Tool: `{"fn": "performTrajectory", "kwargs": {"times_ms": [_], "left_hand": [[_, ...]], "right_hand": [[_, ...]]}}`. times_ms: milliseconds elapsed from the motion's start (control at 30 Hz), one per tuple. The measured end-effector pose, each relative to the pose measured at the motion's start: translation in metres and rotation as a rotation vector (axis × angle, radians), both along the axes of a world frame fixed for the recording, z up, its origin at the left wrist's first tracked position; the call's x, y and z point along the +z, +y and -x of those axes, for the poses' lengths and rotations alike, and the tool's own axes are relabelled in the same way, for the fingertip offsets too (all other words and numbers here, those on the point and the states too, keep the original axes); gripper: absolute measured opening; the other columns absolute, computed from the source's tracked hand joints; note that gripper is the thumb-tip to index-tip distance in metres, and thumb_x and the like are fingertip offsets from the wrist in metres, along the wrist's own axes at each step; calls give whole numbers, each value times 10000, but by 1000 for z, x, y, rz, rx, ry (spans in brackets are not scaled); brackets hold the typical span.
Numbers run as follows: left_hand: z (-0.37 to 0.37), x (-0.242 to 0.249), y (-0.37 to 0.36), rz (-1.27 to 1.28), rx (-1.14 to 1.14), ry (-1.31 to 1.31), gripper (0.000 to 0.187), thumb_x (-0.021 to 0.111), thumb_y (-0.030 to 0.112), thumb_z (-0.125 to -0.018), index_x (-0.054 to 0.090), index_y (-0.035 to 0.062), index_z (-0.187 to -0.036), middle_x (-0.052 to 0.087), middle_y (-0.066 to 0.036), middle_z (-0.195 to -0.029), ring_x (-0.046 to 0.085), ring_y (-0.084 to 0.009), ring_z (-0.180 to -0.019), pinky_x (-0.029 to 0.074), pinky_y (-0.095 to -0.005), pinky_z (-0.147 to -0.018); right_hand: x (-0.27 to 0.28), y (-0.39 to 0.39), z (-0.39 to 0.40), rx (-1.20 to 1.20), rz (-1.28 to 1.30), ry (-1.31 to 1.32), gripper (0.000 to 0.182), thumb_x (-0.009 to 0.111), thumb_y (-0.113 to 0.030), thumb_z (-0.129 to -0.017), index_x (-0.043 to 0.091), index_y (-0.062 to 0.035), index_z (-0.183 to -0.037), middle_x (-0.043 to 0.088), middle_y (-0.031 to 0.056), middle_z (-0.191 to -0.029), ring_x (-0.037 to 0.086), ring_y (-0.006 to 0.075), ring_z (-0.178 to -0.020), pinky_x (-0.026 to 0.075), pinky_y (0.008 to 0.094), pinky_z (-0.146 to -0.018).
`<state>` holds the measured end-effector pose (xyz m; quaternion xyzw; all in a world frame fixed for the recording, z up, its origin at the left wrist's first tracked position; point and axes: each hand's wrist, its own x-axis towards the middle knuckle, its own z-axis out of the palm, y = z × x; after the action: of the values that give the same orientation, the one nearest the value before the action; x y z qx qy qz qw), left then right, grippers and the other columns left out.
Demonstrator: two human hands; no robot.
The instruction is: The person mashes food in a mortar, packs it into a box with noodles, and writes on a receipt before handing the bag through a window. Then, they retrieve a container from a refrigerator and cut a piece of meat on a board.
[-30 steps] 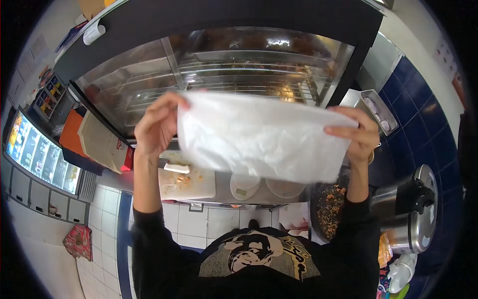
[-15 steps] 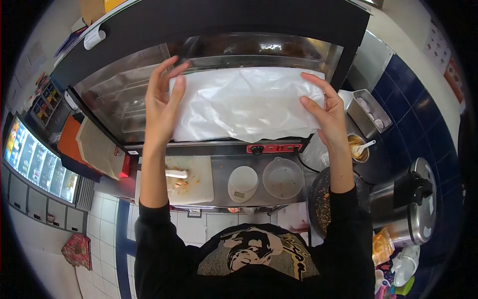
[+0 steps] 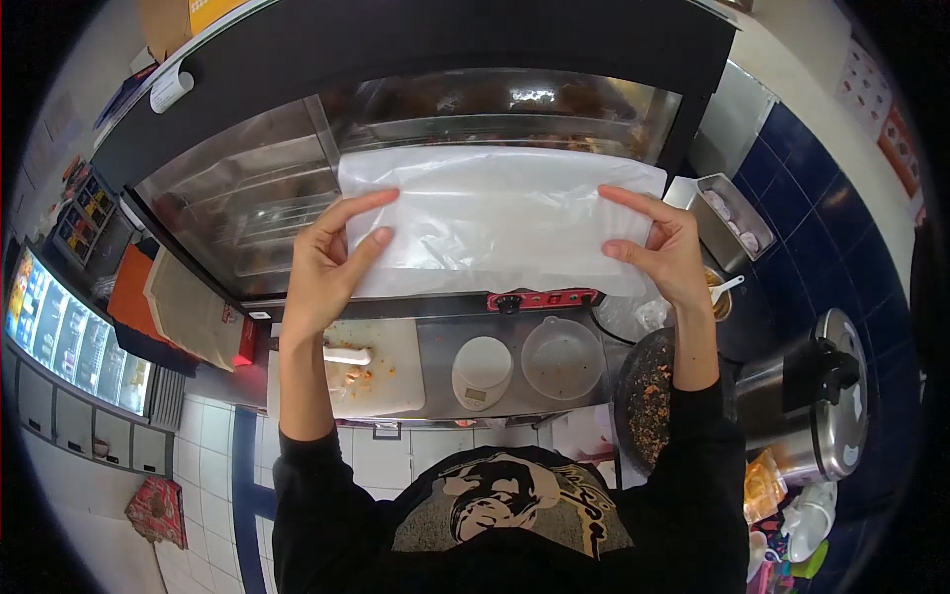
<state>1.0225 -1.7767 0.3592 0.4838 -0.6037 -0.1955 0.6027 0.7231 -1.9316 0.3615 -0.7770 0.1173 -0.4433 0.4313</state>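
Note:
A sheet of shiny, slightly see-through white wrapping paper (image 3: 495, 213) is held up, stretched wide and creased, in front of the glass display case. My left hand (image 3: 334, 259) grips its left side, with thumb and index finger lying over the front. On the opposite side, my right hand (image 3: 665, 243) pinches the paper the same way. The fingers behind the sheet are hidden. Under it on the counter are a white kitchen scale (image 3: 483, 371), a clear plastic bowl (image 3: 562, 356) and a cutting board (image 3: 391, 381) with food scraps and a white-handled utensil (image 3: 346, 354).
The glass display case (image 3: 247, 178) with its red control panel (image 3: 544, 300) stands directly ahead. To my right are a pan of browned crumbly food (image 3: 645, 411), a large steel cooker (image 3: 792, 396), a metal container (image 3: 732, 223) and a small bowl with a white spoon (image 3: 730, 287).
My left hand, loose beside the sheet before, now grips its left side. The paper has come slightly lower and is pulled flatter and wider. My right hand still holds its side.

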Motion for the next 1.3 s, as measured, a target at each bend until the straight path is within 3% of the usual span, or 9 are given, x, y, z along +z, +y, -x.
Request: {"fn": "performTrajectory", "kwargs": {"times_ms": [100, 200, 500, 600, 867, 900, 967, 1233, 1300], "left_hand": [[-3, 1, 0, 29, 48, -139, 487, 708, 2, -716, 549, -2, -1176, 546, -84, -1128, 491, -148, -1034, 387, -251, -890], [4, 5, 1, 20, -56, 29, 579, 748, -26, -651, 537, -4, -1189, 520, -85, -1142, 473, -167, -1072, 376, -272, -925], [4, 10, 5, 46, -4, -33, 737, 814, 4, -548, 507, -9, -1218, 492, -87, -1165, 474, -197, -1091, 352, -287, -973], [1, 11, 4, 140, 28, -216, 726, 800, -18, -570, 500, 27, -1230, 466, -58, -1174, 483, -162, -1071, 427, -264, -916], [13, 12, 4, 156, 22, -117, 773, 798, -25, -564, 456, 40, -1254, 406, -81, -1224, 509, -221, -1074, 466, -332, -934], [14, 13, 4, 143, 41, -109, 771, 795, -27, -567, 454, 42, -1255, 401, -85, -1226, 510, -231, -1074, 473, -348, -935], [13, 13, 4, 143, 38, -133, 775, 795, -28, -566, 451, 47, -1257, 395, -87, -1229, 505, -237, -1081, 474, -357, -936], [12, 13, 3, 191, 6, -182, 816, 802, -35, -536, 442, 52, -1262, 371, -91, -1248, 487, -241, -1108, 470, -367, -942], [13, 13, 5, 147, 16, -107, 853, 839, 53, -520, 438, 28, -1272, 390, -93, -1262, 454, -237, -1138, 402, -388, -1000]], "right_hand": [[5, 1, 8, -15, 15, 47, 558, 726, 68, -633, 569, -1, -1164, 587, 119, -1144, 551, 110, -979, 434, 225, -865], [2, -4, 9, -3, 7, 72, 612, 737, 72, -617, 545, -2, -1193, 568, 118, -1179, 538, 102, -999, 427, 218, -875], [1, -5, 12, 105, -143, 18, 726, 749, 88, -597, 463, 18, -1261, 516, 115, -1235, 516, 99, -1029, 430, 229, -892], [2, -5, 13, 122, -177, 24, 740, 753, 90, -590, 458, 21, -1265, 513, 119, -1230, 511, 106, -1040, 429, 245, -901], [-10, -20, 18, 123, -120, -34, 634, 752, 98, -582, 537, 44, -1176, 578, 109, -1125, 556, 107, -963, 473, 224, -825], [-11, -23, 21, 53, -136, 74, 599, 747, 99, -587, 553, 49, -1152, 594, 112, -1094, 569, 110, -936, 483, 220, -803], [-10, -22, 23, -19, -151, 181, 565, 742, 99, -592, 570, 54, -1128, 610, 116, -1063, 582, 113, -909, 493, 215, -781], [-8, -14, 17, 50, -149, 24, 564, 718, 122, -607, 561, 46, -1143, 615, 125, -1059, 590, 118, -895, 510, 232, -768], [-8, -12, 15, 49, -125, 7, 566, 716, 125, -607, 561, 42, -1145, 615, 126, -1060, 592, 122, -890, 510, 231, -767]]}}
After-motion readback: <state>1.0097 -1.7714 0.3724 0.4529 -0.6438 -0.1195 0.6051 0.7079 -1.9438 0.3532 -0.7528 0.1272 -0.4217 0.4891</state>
